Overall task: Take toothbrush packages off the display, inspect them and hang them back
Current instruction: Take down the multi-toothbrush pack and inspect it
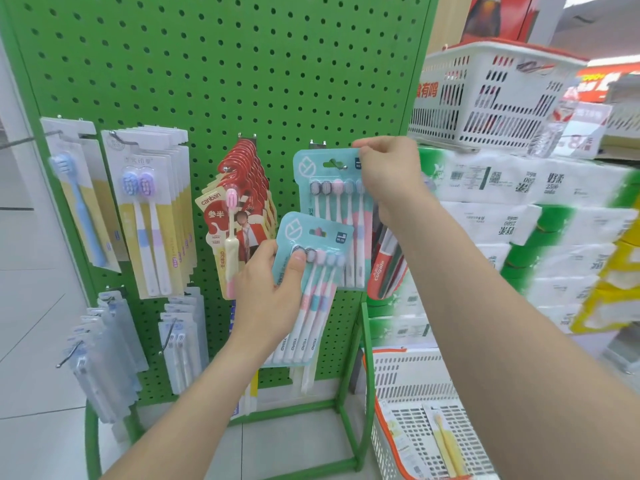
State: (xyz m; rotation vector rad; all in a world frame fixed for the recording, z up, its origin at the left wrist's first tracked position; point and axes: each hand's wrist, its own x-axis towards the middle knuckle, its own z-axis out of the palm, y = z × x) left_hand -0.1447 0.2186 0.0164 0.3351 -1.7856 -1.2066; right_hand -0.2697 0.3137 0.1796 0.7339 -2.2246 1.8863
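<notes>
Green pegboard display (242,64): yellow two-brush packs (152,209) on the left, then red packs (249,188), all hanging. Left hand (270,289) grips the loose teal pack (311,244), thumb across the front, fingers curled behind. This pack is off the display, long axis near upright with a slight tilt, hang hole at the top. Up and right of it, the hung teal pack (325,181) sits on the hook (334,164), hook tip showing through its hole. Right hand (388,178) pinches that pack's top right corner, fingers closed on the card. Key relation: the hook is above-right of the loose pack's hole, near it. The left hand carries the pack, so it probably lifts while the right steadies. White basket (485,98) on the right.
</notes>
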